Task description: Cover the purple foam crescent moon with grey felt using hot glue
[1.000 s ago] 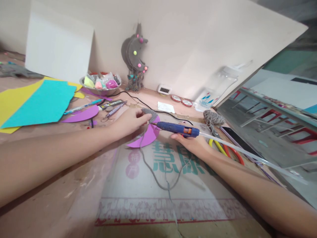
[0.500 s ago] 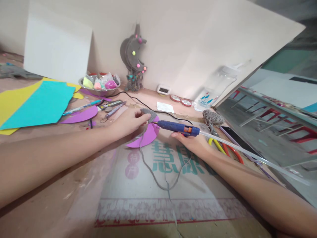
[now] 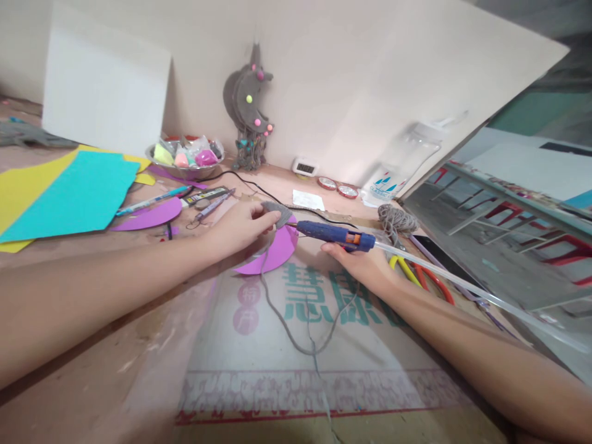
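My right hand (image 3: 358, 264) grips a blue glue gun (image 3: 335, 235) with a long clear glue stick (image 3: 467, 288) trailing out its back. The gun's tip points left at a purple paper crescent (image 3: 272, 251) lying on the table. My left hand (image 3: 240, 226) pinches the grey yarn-wrapped end (image 3: 279, 213) of that crescent, holding it down. A loose strand of grey yarn (image 3: 296, 336) runs from the crescent toward me over the printed plastic sheet (image 3: 314, 345).
A yarn ball (image 3: 394, 219) and scissors with yellow and red handles (image 3: 419, 276) lie right of the gun. Teal and yellow paper (image 3: 69, 194), pens (image 3: 185, 198), a bowl of clay (image 3: 187, 155), a grey moon decoration (image 3: 250, 108) and a bottle (image 3: 407, 157) stand at the back.
The glue gun has shifted slightly right and up, its tip drawing a little away from the grey yarn end. My left hand has stayed on the crescent.
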`<state>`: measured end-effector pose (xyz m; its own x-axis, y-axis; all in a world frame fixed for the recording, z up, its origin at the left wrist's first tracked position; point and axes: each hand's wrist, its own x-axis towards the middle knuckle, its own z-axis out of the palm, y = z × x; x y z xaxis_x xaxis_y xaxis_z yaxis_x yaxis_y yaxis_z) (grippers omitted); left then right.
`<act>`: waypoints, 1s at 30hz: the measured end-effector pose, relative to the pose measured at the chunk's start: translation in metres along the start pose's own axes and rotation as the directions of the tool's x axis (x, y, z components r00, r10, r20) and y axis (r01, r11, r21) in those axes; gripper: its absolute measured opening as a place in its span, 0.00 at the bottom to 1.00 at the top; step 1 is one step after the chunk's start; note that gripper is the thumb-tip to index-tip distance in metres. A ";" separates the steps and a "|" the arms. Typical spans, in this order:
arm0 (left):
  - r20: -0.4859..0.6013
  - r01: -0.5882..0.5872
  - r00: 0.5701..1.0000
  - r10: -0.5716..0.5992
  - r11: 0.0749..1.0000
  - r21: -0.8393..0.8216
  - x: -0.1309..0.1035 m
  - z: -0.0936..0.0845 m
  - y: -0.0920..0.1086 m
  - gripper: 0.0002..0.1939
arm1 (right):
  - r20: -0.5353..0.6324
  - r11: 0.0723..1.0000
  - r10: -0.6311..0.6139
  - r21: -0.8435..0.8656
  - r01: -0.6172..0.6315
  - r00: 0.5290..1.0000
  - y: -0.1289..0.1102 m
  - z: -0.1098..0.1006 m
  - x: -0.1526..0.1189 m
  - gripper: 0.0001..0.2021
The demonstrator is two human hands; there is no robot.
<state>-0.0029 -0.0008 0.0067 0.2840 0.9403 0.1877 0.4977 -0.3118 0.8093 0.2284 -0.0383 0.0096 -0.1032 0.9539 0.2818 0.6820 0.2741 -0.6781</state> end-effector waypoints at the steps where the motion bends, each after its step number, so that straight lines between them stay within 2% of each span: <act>1: -0.002 -0.002 1.000 0.002 1.000 0.004 0.000 0.000 0.000 0.18 | -0.008 1.000 -0.003 -0.003 0.003 1.000 0.000 0.000 0.000 0.13; 8: -0.011 -0.009 1.000 0.009 1.000 -0.014 -0.001 0.001 0.001 0.18 | -0.039 0.997 0.001 -0.073 -0.004 0.999 0.003 -0.001 0.000 0.14; 21: 0.002 0.007 1.000 -0.007 0.998 -0.055 -0.002 0.001 0.001 0.18 | -0.060 0.999 0.019 -0.034 -0.022 0.998 -0.006 -0.001 0.000 0.12; 30: 0.015 0.036 0.999 -0.035 0.998 -0.061 -0.002 0.000 0.002 0.18 | -0.055 0.997 0.032 -0.073 -0.036 0.998 0.005 -0.003 0.002 0.14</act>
<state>-0.0023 -0.0038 0.0078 0.2785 0.9485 0.1510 0.4569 -0.2691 0.8478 0.2339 -0.0358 0.0084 -0.0414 0.9542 0.2962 0.7363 0.2296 -0.6366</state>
